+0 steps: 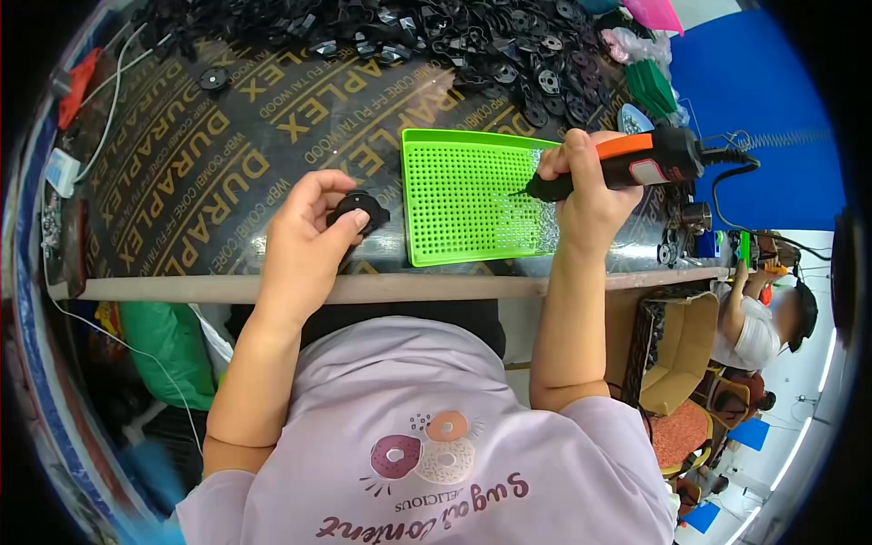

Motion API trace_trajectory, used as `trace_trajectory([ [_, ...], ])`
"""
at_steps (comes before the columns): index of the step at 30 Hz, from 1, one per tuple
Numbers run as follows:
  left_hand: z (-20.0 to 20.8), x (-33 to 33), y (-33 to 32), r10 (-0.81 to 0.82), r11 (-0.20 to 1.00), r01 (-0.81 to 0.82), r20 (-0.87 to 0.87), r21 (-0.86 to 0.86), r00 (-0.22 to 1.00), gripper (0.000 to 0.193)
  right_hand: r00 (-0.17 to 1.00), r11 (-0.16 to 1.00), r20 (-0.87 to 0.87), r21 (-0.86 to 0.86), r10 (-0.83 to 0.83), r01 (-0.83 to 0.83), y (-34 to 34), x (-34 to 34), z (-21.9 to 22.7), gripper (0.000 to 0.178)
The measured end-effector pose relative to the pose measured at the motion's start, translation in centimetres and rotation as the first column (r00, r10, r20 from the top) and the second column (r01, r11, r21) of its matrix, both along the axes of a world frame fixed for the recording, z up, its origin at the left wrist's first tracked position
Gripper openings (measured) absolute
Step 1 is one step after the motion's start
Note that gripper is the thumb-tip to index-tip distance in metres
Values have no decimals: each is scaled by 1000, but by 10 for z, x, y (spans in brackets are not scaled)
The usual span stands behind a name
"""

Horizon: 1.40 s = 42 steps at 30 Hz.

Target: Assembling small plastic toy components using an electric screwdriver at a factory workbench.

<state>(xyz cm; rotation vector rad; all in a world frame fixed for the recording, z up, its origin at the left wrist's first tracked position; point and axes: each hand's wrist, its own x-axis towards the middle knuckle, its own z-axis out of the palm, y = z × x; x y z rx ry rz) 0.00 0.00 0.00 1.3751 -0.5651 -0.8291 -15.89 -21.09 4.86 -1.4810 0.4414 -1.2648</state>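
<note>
Between the thumb and fingers of my left hand (304, 238) is a round black plastic part (371, 205), held just above the table near its front edge. My right hand (590, 195) is wrapped round a black and orange electric screwdriver (668, 159). The screwdriver lies nearly level, its thin bit pointing left over a bright green tray (406, 200) with a grid of small holes. Tiny shiny pieces, apparently screws (548, 227), are heaped at the tray's right side. Whether a screw sits on the bit is too small to tell.
A big pile of black plastic parts (509, 64) covers the table's far side. One round part (213, 80) lies alone at the far left. The screwdriver's cable (747, 165) runs right. A cardboard box (681, 354) stands below the table's right end; another person (758, 318) sits beyond it.
</note>
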Motion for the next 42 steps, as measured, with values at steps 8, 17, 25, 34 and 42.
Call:
trace_trajectory([
  [8,2,-5,-7,-35,994,56,-210,95,977,28,1000,1000,16,6,21,-21,-3,1,-3,15],
  [17,-10,-8,-4,-86,987,120,-282,104,956,32,999,1000,-52,-11,-3,2,0,-1,1,11],
  [25,-13,-9,-9,-57,991,93,-316,99,947,24,836,875,327,54,440,-481,38,23,18,16],
  [34,-12,-3,-8,-59,992,96,-371,82,927,30,843,866,218,-16,491,-500,75,62,2,27],
  [42,-11,-3,-7,-87,988,126,-351,87,932,25,846,859,153,-45,511,-510,77,69,-7,26],
])
